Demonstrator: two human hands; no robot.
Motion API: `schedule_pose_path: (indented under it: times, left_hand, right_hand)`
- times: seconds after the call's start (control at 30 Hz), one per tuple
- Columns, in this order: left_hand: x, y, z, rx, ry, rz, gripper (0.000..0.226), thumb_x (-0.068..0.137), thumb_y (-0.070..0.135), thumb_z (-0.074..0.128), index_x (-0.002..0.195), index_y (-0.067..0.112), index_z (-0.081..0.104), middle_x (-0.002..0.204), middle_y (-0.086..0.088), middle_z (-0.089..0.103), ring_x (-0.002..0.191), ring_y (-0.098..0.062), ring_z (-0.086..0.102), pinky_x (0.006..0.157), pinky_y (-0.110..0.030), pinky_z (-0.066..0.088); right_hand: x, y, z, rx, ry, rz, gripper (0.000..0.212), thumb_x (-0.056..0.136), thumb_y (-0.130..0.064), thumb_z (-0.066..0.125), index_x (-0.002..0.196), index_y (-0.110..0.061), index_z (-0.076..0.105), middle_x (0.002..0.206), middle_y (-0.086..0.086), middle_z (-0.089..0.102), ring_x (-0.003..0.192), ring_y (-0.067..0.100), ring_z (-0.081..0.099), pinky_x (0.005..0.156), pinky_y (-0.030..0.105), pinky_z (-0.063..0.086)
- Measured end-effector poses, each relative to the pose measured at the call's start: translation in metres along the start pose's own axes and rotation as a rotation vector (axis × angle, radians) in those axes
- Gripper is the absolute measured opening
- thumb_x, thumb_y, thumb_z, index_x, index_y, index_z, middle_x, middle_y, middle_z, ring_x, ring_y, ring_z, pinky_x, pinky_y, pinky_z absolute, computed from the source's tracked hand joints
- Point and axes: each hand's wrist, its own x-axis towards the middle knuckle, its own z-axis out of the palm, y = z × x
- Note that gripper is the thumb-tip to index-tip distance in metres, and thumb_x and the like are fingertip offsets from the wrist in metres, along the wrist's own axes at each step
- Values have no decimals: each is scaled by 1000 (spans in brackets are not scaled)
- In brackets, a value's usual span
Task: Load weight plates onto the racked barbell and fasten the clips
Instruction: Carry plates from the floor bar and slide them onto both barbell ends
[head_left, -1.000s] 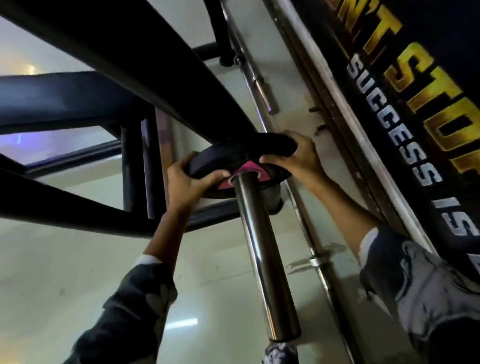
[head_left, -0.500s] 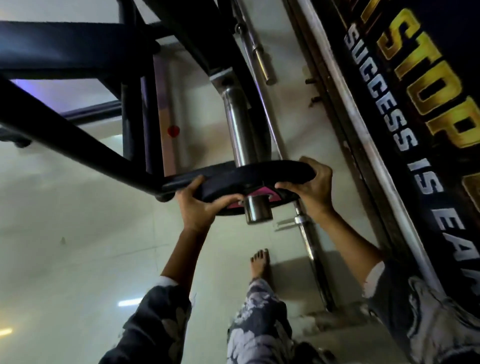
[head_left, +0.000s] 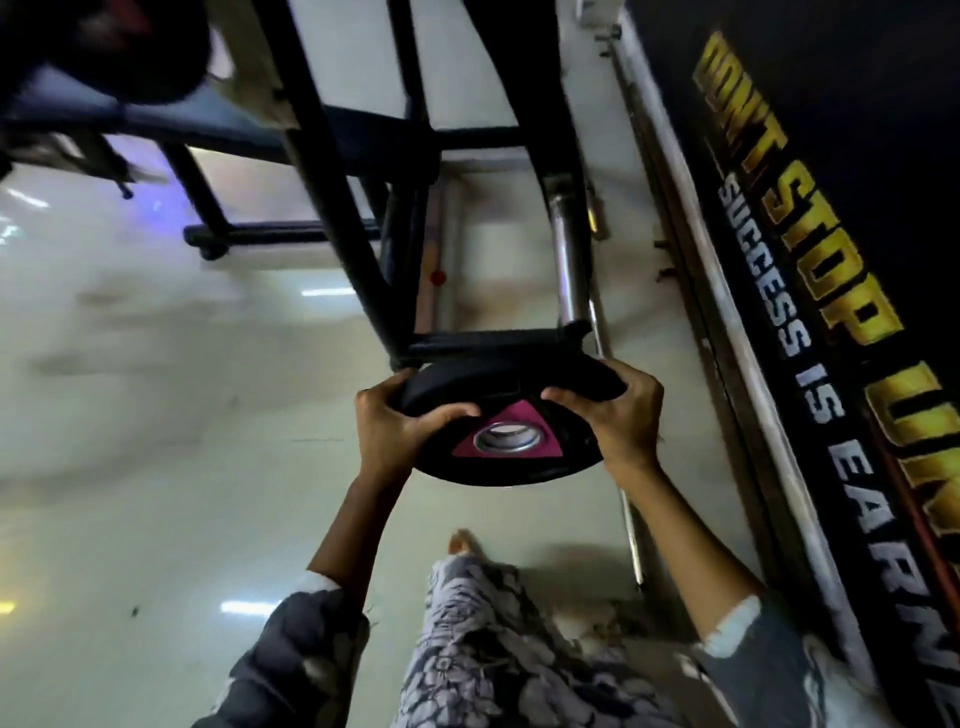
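Note:
A black weight plate (head_left: 519, 467) with a pink triangle around its steel centre hole is held flat in front of me. My left hand (head_left: 395, 426) grips its left rim and my right hand (head_left: 618, 415) grips its right rim. The chrome barbell sleeve (head_left: 569, 265) runs away from me above the plate, and its near end sits just behind the plate's far edge. The centre hole shows empty, so the plate is off the sleeve. No clip is in view.
The black rack frame (head_left: 337, 218) crosses the upper left and middle. A dark wall banner with yellow and white lettering (head_left: 810, 291) fills the right side. A second thin bar (head_left: 631, 530) lies along the floor by the wall. My patterned trouser leg and bare foot (head_left: 462, 540) are below.
The plate has slid toward me along the sleeve, from deep on it to its tip and now off the end. Both hands kept their grip.

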Motion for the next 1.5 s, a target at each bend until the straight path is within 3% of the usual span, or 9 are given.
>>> schedule_pose_path:
  times: [0.1, 0.33, 0.63, 0.83, 1.0, 1.13, 1.27, 1.4, 1.5]
  left_hand:
    - [-5, 29, -68, 6, 114, 31, 43, 39, 56, 83, 58, 23, 62, 52, 12, 60, 54, 0, 53, 50, -25, 43]
    - [-4, 64, -240, -16, 324, 104, 49, 43, 46, 79, 66, 5, 65, 63, -8, 57, 65, -12, 49, 55, -49, 48]
    - [49, 71, -419, 10, 300, 250, 39, 46, 41, 78, 67, 9, 67, 68, -6, 57, 64, -11, 48, 58, -32, 44]
    - [104, 64, -426, -55, 142, 294, 36, 49, 44, 79, 70, 17, 69, 63, 5, 62, 63, -7, 51, 59, -30, 46]
    - [134, 51, -422, -83, 97, 326, 33, 50, 47, 79, 71, 24, 67, 56, 22, 63, 59, 9, 53, 56, -16, 45]
    - [168, 47, -413, -36, 136, 388, 52, 49, 56, 82, 66, 10, 66, 59, 10, 62, 56, 1, 49, 50, -30, 43]
    - [207, 45, -402, 22, 120, 505, 37, 57, 47, 79, 59, 30, 47, 49, 22, 48, 49, 7, 41, 49, -8, 31]
    - [253, 39, -391, 49, 71, 556, 57, 67, 50, 73, 108, 11, 64, 107, 6, 66, 97, 5, 60, 84, -9, 44]
    - [296, 32, -381, 91, 36, 566, 68, 71, 50, 68, 125, 10, 56, 135, 5, 46, 128, -10, 45, 104, -13, 35]
  right_hand:
    - [-16, -60, 33, 63, -36, -80, 46, 40, -71, 71, 51, -29, 53, 45, -20, 55, 46, 1, 50, 49, 18, 40]
    - [-53, -192, 147, 17, -58, -330, 57, 44, -74, 65, 42, -28, 32, 33, -12, 33, 40, 3, 44, 41, 15, 23]
    - [-88, -293, 293, 165, -13, -350, 67, 45, -75, 64, 46, -12, 43, 41, -4, 42, 42, 8, 35, 42, 30, 32]
    - [-70, -302, 314, 132, 141, -290, 78, 44, -81, 62, 52, -4, 51, 45, -3, 49, 45, 13, 44, 44, 33, 37]
    - [-52, -298, 324, 94, 183, -296, 48, 49, -68, 68, 46, -27, 44, 40, -16, 45, 43, 3, 44, 45, 20, 33]
    - [-20, -297, 332, 66, 205, -338, 46, 53, -62, 72, 46, -31, 39, 39, -15, 41, 43, -2, 46, 41, 11, 29]
    - [17, -292, 344, 100, 212, -376, 42, 55, -57, 74, 51, -32, 41, 44, -15, 43, 46, -4, 48, 44, 11, 30]
    - [59, -289, 357, 176, 194, -385, 43, 59, -64, 64, 76, -25, 61, 67, -26, 61, 71, -12, 58, 62, 2, 40]
    - [97, -284, 368, 131, 205, -423, 76, 63, -67, 58, 117, -12, 61, 115, -3, 66, 104, -8, 53, 81, -3, 37]
